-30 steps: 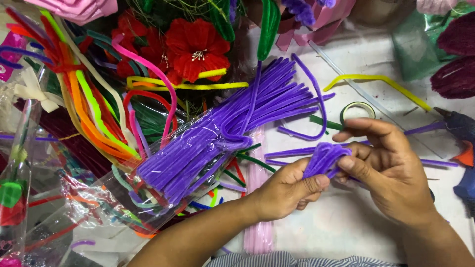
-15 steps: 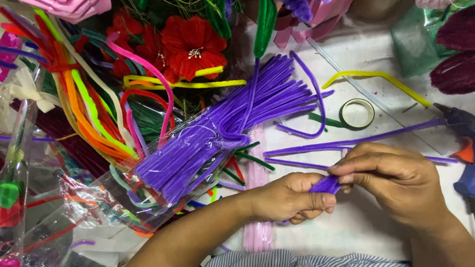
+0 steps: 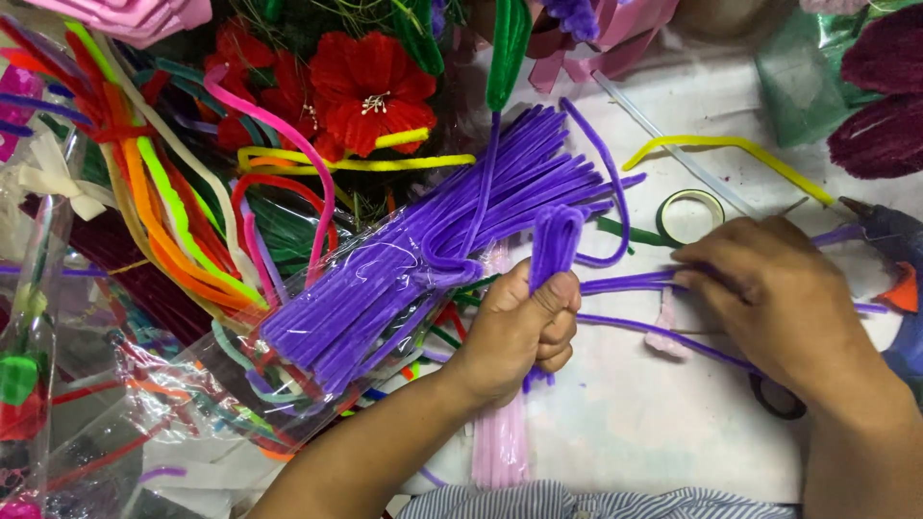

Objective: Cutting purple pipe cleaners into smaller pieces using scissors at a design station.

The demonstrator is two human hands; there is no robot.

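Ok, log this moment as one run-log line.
left hand: grips folded purple pipe cleaners upright | right hand: on loose purple pipe cleaner | table

A white table (image 3: 615,423) carried the clutter. A big bundle of purple pipe cleaners (image 3: 423,259) lay mid-frame, mixed coloured ones (image 3: 163,221) at left, a yellow one (image 3: 731,149) and a tape roll (image 3: 690,215) upper right, a glue gun (image 3: 894,259) at the right edge.

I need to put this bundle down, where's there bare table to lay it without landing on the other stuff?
Bare white table lies between the left hand and right hand, right of the pale pink stems. A smaller patch sits above the tape roll, by the yellow pipe cleaner. Everything left of the purple bundle pack is crowded.
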